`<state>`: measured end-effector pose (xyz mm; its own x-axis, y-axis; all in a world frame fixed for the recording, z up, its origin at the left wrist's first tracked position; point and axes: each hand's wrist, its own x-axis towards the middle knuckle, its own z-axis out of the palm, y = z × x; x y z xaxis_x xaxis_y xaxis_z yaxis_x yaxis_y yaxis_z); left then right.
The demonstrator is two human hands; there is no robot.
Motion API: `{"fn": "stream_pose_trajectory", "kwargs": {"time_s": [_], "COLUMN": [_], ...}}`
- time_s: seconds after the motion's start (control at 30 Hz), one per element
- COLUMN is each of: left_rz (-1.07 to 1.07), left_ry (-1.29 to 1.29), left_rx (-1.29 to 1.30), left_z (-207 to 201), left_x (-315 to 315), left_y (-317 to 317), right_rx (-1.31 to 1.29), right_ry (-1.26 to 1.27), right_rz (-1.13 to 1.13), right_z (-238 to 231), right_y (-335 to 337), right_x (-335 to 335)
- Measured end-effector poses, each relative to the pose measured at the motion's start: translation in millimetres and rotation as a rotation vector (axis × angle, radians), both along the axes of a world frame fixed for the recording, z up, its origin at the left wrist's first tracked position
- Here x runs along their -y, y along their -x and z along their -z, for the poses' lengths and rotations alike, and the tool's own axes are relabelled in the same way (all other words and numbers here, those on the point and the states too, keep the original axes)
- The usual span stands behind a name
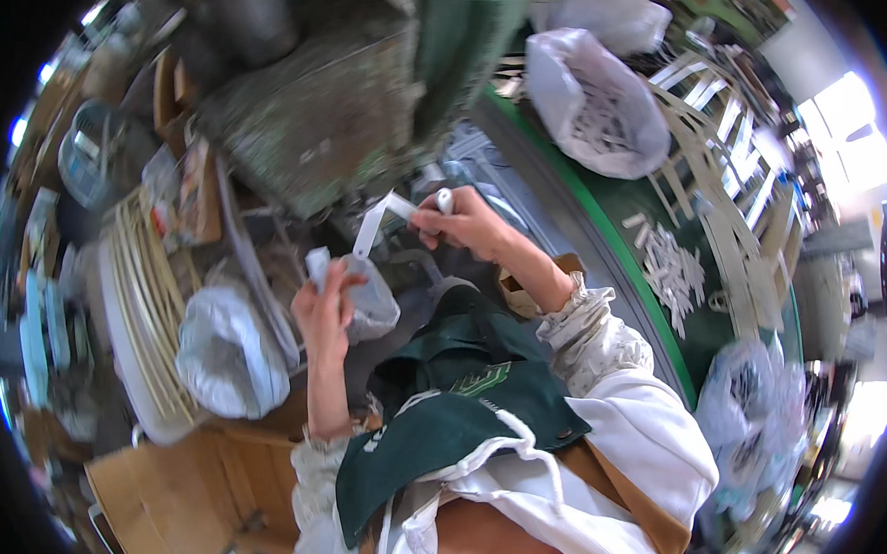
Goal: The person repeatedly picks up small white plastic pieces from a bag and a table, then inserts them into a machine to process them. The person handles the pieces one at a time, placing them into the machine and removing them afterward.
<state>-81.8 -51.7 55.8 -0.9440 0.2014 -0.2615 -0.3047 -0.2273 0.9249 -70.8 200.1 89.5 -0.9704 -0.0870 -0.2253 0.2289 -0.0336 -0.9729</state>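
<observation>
My right hand (466, 222) is closed, pinching one end of a bent white strip (375, 225). The strip forms an angle, and its free end points down toward my left hand (323, 310). A white, rounded piece (445, 201) shows at a right fingertip; whether it is a finger cover or a loose part I cannot tell. My left hand is raised with its fingers curled. Another white piece (318, 265) stands up at its fingertips, its kind unclear. Just beyond the left hand hangs or stands a pale plastic bag (374, 304). The two hands are apart.
A worn metal machine block (311, 116) looms ahead. On the right, a green-edged bench (618, 232) bears a white bag of small strips (594, 106) and a loose pile of white pieces (673, 274). At left are a tub of long strips (142, 317), a bag (231, 353) and a cardboard box (168, 501).
</observation>
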Motion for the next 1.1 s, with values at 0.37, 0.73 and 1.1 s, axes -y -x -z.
{"fn": "stream_pose_trajectory", "kwargs": {"time_s": [0.37, 0.73, 1.1], "left_rz": [0.073, -0.010, -0.110], "left_ry": [-0.289, -0.140, -0.317], "left_rx": [0.069, 0.075, 0.114], "left_z": [11, 9, 18], "left_x": [6, -18, -3], "left_y": [-20, -4, -13], "right_rx": [-0.263, -0.063, -0.331], "right_ry": [-1.261, 0.134, -0.505], "right_rz": [0.630, 0.050, 0.069], "right_z": [45, 20, 147], "right_y": [32, 19, 80], "right_x": [-233, 49, -4]}}
